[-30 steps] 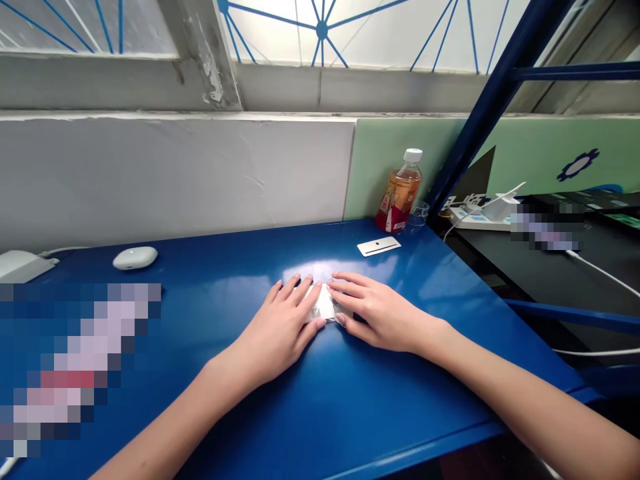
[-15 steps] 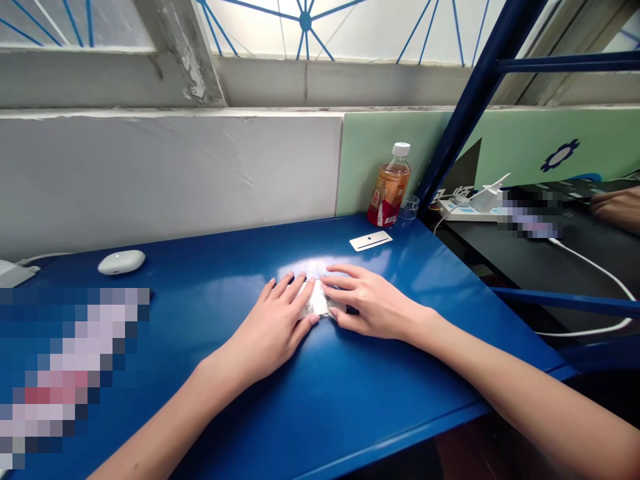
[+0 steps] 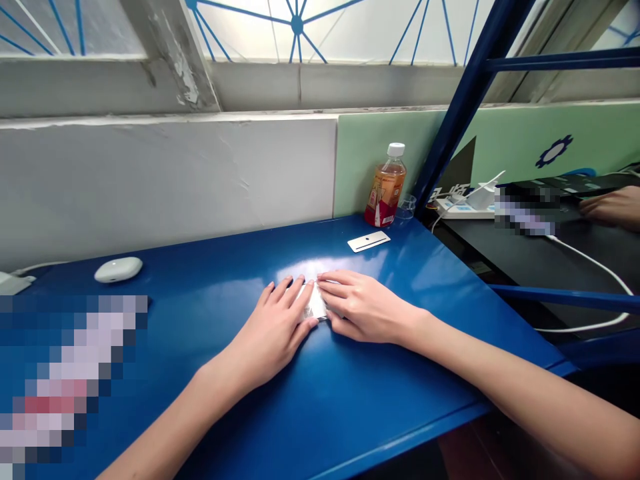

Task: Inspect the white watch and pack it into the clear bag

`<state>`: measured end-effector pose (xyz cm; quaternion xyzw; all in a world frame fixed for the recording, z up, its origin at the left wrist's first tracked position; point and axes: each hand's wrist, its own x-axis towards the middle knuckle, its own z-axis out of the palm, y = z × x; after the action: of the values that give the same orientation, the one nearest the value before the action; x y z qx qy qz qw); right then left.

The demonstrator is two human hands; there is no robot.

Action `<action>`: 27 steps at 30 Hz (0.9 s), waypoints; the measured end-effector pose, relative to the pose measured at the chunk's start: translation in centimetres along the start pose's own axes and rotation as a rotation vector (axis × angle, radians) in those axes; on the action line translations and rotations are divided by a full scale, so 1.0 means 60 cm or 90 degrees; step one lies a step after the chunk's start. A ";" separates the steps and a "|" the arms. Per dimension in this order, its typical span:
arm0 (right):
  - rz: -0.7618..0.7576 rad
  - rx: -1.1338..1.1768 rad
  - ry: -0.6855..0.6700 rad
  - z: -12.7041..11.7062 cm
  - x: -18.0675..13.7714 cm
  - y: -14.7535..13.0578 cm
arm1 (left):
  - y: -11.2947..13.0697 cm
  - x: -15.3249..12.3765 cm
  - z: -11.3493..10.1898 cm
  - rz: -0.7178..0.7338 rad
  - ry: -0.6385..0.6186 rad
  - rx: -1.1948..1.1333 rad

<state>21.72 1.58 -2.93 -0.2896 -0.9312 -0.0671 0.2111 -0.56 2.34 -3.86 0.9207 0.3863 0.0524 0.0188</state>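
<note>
A small, shiny white and clear packet (image 3: 315, 303) lies flat on the blue table (image 3: 350, 400), between my two hands. My left hand (image 3: 280, 323) rests palm down on the packet's left part, its fingers spread and the thumb along the near edge. Over the right part lies my right hand (image 3: 363, 305), palm down. Its fingers are stretched and close together, with the thumb at the near edge. Both hands cover much of the packet, so its exact kind cannot be made out.
A white card (image 3: 369, 241) lies behind my right hand, before a drink bottle (image 3: 386, 187). A white earbud case (image 3: 119, 269) sits at the left, near a blurred-out object (image 3: 80, 380). Past a blue metal post (image 3: 457, 100), another person's hand (image 3: 615, 207) is over a black desk (image 3: 590, 250).
My right hand's fingers have drawn closer together on the packet. My left hand stays about where it was. The whole view has shifted slightly.
</note>
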 end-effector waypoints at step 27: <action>0.117 0.397 0.166 -0.015 -0.022 0.048 | 0.006 -0.001 -0.037 0.064 0.092 -0.292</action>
<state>24.63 3.05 -2.70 -0.2829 -0.8422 0.2032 0.4116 -0.59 2.06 -1.66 0.9044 0.3180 0.2054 0.1970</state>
